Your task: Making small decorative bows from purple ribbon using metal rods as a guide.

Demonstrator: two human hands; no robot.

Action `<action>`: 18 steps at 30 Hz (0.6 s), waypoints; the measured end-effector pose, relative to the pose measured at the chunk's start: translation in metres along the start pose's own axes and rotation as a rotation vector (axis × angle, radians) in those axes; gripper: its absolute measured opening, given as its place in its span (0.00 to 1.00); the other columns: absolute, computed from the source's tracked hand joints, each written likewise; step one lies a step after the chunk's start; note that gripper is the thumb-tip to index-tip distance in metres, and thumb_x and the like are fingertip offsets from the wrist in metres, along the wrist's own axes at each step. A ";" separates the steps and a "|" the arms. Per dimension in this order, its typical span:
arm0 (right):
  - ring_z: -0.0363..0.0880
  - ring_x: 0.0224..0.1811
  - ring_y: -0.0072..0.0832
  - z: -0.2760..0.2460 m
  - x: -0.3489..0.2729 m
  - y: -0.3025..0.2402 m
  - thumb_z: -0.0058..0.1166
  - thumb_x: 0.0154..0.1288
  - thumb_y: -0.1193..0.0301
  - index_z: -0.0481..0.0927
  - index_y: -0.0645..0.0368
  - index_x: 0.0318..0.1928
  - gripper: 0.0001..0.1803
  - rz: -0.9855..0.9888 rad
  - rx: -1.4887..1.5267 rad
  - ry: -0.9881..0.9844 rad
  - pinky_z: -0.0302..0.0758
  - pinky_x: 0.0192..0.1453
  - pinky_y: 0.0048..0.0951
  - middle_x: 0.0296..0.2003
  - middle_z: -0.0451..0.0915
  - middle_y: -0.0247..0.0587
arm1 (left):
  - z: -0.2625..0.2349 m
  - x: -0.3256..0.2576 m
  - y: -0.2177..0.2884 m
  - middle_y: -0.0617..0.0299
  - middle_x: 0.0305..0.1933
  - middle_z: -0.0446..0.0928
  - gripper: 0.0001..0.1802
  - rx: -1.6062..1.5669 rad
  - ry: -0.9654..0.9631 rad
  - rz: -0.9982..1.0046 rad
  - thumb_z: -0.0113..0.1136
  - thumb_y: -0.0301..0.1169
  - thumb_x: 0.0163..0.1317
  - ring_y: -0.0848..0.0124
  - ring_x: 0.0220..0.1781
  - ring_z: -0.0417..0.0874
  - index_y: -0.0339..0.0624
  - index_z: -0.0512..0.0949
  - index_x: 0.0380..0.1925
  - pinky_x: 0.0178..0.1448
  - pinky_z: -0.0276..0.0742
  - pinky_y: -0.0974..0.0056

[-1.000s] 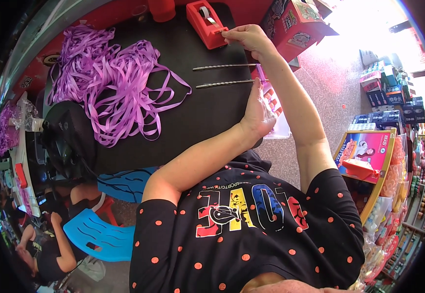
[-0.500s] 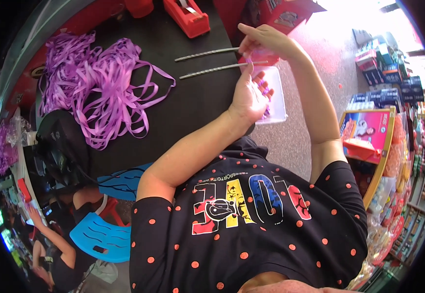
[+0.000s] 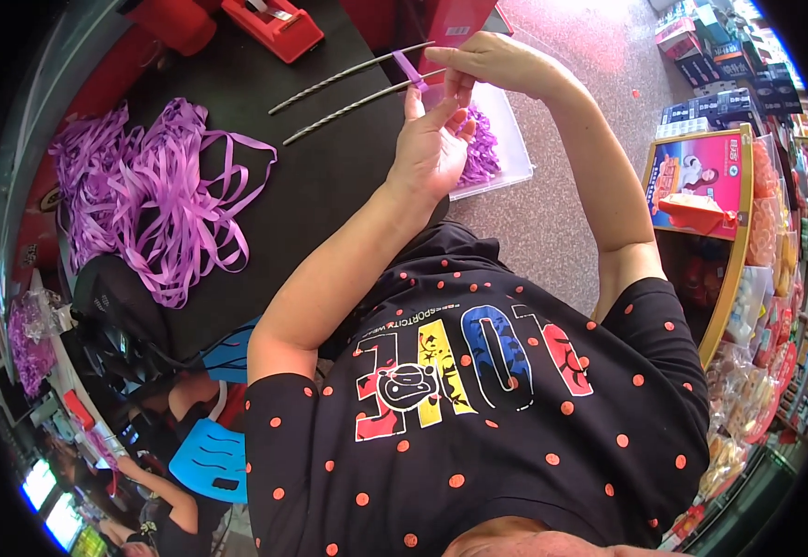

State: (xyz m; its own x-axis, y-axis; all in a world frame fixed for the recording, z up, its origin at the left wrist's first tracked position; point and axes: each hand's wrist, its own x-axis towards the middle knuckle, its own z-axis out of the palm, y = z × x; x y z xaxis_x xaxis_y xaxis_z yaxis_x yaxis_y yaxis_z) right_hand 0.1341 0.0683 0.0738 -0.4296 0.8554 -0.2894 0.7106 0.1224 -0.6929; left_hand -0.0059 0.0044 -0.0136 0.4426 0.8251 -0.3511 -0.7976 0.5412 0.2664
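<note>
Two slender twisted metal rods point(image 3: 334, 119) reach out side by side over the dark tabletop. A short length of purple ribbon point(image 3: 407, 68) is looped across both rods near my fingers. My left hand point(image 3: 430, 153) is below the rods, its thumb raised against the ribbon and its other fingers curled. Coming from the right, my right hand point(image 3: 497, 70) stretches its index finger to the ribbon's top, while its remaining fingers bend down to meet my left fingertips. The ribbon ends between the fingertips are too small to make out. A white plastic bin point(image 3: 515, 153) of small purple ribbon pieces point(image 3: 481, 148) stands beneath my hands.
A large tangle of purple ribbon point(image 3: 176, 200) lies on the dark table point(image 3: 329, 186) at left. Behind it is a red tape dispenser point(image 3: 278, 32). Blue chairs point(image 3: 209, 459) and another person's arm point(image 3: 167, 492) are at lower left. Stocked shelves and a display case point(image 3: 701, 176) fill the right.
The view has shifted, so table things appear farther left. My hands have drawn closer together at the rods, and the ribbon loop across them now shows clearly.
</note>
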 end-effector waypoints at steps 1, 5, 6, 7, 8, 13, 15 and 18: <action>0.83 0.29 0.26 0.001 -0.001 0.000 0.43 0.70 0.48 0.83 0.66 0.29 0.32 0.030 -0.016 0.010 0.79 0.44 0.28 0.24 0.82 0.42 | -0.001 0.000 -0.001 0.60 0.55 0.68 0.56 0.000 -0.004 -0.005 0.64 0.22 0.55 0.69 0.50 0.66 0.64 0.36 0.72 0.62 0.59 0.57; 0.84 0.32 0.30 0.007 -0.009 0.003 0.46 0.67 0.57 0.81 0.58 0.40 0.18 -0.171 -0.294 0.061 0.79 0.46 0.30 0.30 0.83 0.40 | -0.001 0.001 -0.002 0.63 0.50 0.66 0.48 0.034 -0.010 0.019 0.59 0.23 0.60 0.72 0.45 0.67 0.66 0.39 0.71 0.55 0.62 0.58; 0.84 0.34 0.33 0.010 -0.012 0.005 0.48 0.66 0.68 0.79 0.52 0.51 0.15 -0.122 -0.440 0.053 0.78 0.47 0.32 0.36 0.84 0.39 | -0.001 0.001 -0.002 0.64 0.49 0.67 0.48 0.035 -0.001 0.020 0.58 0.22 0.61 0.72 0.45 0.67 0.66 0.40 0.71 0.55 0.62 0.58; 0.84 0.34 0.33 0.014 -0.018 0.007 0.48 0.66 0.68 0.79 0.52 0.51 0.15 -0.120 -0.440 0.051 0.78 0.47 0.32 0.36 0.84 0.39 | -0.001 0.001 -0.002 0.64 0.49 0.67 0.48 0.032 -0.008 0.021 0.58 0.22 0.61 0.72 0.45 0.67 0.66 0.40 0.71 0.55 0.62 0.58; 0.83 0.37 0.35 0.019 -0.025 0.011 0.49 0.65 0.66 0.79 0.54 0.51 0.15 -0.210 -0.384 0.234 0.78 0.49 0.33 0.36 0.84 0.40 | -0.001 0.001 -0.003 0.65 0.48 0.68 0.46 0.048 0.003 0.021 0.57 0.22 0.62 0.72 0.45 0.68 0.66 0.41 0.71 0.54 0.63 0.58; 0.81 0.46 0.29 0.037 -0.045 0.032 0.51 0.67 0.54 0.80 0.63 0.51 0.25 0.135 0.092 0.452 0.73 0.53 0.30 0.43 0.83 0.44 | 0.000 0.000 -0.003 0.64 0.50 0.70 0.47 0.067 0.021 0.018 0.59 0.22 0.61 0.71 0.44 0.70 0.67 0.43 0.71 0.55 0.66 0.58; 0.80 0.44 0.25 0.050 -0.049 0.039 0.54 0.66 0.57 0.81 0.64 0.47 0.22 0.109 0.243 0.438 0.73 0.52 0.28 0.40 0.83 0.41 | 0.001 0.000 -0.005 0.65 0.45 0.70 0.42 0.079 0.049 0.045 0.54 0.21 0.64 0.73 0.41 0.71 0.65 0.44 0.70 0.49 0.67 0.62; 0.78 0.40 0.19 0.063 -0.048 0.045 0.59 0.63 0.63 0.82 0.65 0.41 0.16 0.091 0.423 0.448 0.73 0.48 0.23 0.35 0.82 0.36 | 0.000 0.001 -0.005 0.65 0.44 0.70 0.42 0.091 0.057 0.040 0.54 0.21 0.63 0.73 0.40 0.72 0.65 0.45 0.70 0.48 0.68 0.63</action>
State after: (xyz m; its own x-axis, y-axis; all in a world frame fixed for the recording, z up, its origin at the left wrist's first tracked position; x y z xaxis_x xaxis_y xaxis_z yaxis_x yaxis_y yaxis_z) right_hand 0.1517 0.0010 0.0149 -0.0367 0.9924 -0.1179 0.4115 -0.0925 -0.9067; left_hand -0.0015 0.0023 -0.0148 0.3855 0.8371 -0.3882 -0.7725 0.5229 0.3603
